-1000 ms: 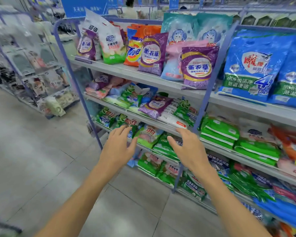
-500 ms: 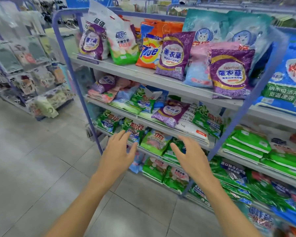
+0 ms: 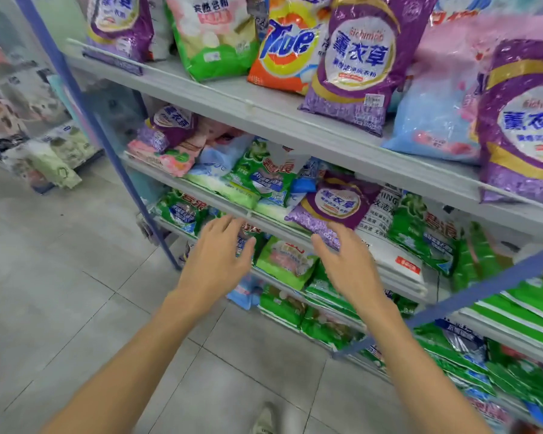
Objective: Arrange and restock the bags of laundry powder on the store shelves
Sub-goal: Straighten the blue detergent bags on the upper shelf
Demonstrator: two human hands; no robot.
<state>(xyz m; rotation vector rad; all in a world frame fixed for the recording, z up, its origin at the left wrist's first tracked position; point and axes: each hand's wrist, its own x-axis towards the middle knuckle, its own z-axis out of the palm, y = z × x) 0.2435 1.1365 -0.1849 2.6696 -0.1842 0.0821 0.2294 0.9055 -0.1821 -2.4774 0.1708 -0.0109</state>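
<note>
**Both hands open at the middle shelves**

In the head view I reach both arms toward the rack of laundry powder. My left hand (image 3: 215,261) is spread with straight fingers in front of the green bags (image 3: 182,211) on the third shelf, and it grips nothing. My right hand (image 3: 347,264) is spread too and holds nothing. Its fingertips sit at the lower edge of a small purple bag (image 3: 333,205), which lies tilted over the front lip of the second shelf (image 3: 220,203). I cannot tell whether they touch it. The hands are apart, and a green-and-pink bag (image 3: 286,261) shows between them. A white bag (image 3: 392,255) lies just right of the small purple bag. On the top shelf (image 3: 264,111) an orange bag (image 3: 286,48) and a tall purple bag (image 3: 358,57) stand upright side by side. A blue post (image 3: 107,145) frames the rack on the left, above the grey tiled floor (image 3: 60,277).
</note>
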